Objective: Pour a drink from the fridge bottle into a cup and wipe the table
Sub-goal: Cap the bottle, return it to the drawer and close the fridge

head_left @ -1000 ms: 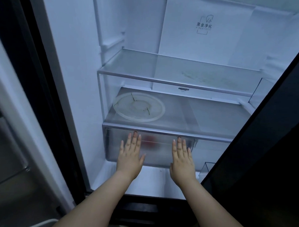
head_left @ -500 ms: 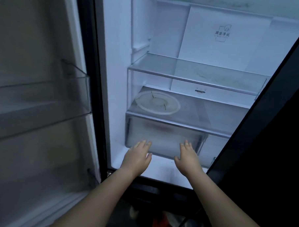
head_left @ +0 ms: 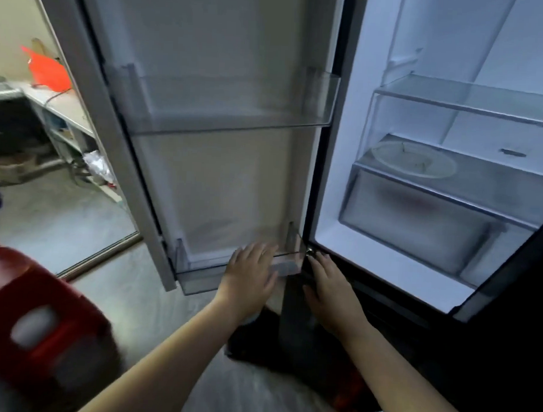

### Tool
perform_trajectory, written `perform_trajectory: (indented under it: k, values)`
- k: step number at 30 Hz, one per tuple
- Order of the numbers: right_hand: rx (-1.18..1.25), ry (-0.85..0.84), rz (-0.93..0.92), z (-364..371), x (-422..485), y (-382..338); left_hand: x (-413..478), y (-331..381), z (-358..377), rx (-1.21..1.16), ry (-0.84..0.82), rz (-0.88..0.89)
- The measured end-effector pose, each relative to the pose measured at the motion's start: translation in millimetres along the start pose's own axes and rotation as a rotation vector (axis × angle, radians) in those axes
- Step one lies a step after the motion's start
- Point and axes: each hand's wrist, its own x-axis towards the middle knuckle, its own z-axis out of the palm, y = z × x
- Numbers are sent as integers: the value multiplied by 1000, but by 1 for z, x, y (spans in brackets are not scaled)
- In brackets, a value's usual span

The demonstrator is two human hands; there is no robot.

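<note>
The head camera looks down at two bare hands held out in front of an open fridge. The left hand (head_left: 251, 272) is flat, fingers spread, holding nothing. It is right in front of the lower door bin (head_left: 199, 272), a clear plastic tray at the bottom of the fridge door (head_left: 221, 178). I cannot tell if it touches the tray. The right hand (head_left: 330, 289) is open too, palm down, holding nothing, just beside the dark bottom edge of the fridge, near the door hinge.

Above the left hand is a second clear tray, the upper door bin (head_left: 230, 117). So there are two door bins, and I see nothing in either one.

Up and to the right of the right hand is the lit inside of the fridge. It has two glass shelves: a top shelf (head_left: 474, 99) and a lower shelf (head_left: 483, 180). One round clear plate (head_left: 413, 162) lies on the lower shelf. Under that shelf is one frosted drawer (head_left: 418, 231). Something red shows blurry through its front; I cannot tell what it is.

No bottle or cup shows anywhere.

Far left of the left hand is one red plastic stool (head_left: 38, 317) on the floor. Further off, one orange thing (head_left: 47, 73) sits on a white counter (head_left: 66, 109).
</note>
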Motion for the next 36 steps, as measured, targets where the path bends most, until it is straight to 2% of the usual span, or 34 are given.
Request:
perform_trajectory:
  k: [4,7,11,17,21,29,33,36]
  values:
    - [-15,-30,-135,22,0,-59,-50,-41,-15,-10,-47,-78]
    - [-5,-97,-201,37,7,-94,-71,-70,-18,-37,-5,-100]
    - [40,-109,-159,52,20,-131,-87,-103,-21,-62,1,-88]
    - [56,-109,-140,77,31,-176,-99,-146,-15,-56,-94,-35]
    - [-13,-160,-106,97,27,-192,-106,-161,-12,-33,-155,16]
    - [-190,-191,-48,99,14,-202,-114,-165,-15,-193,-145,89]
    - [-232,-158,4,97,2,-202,-122,-162,-5,-135,-174,174]
    - [-255,-88,18,95,-16,-194,-131,-159,0,-25,-146,328]
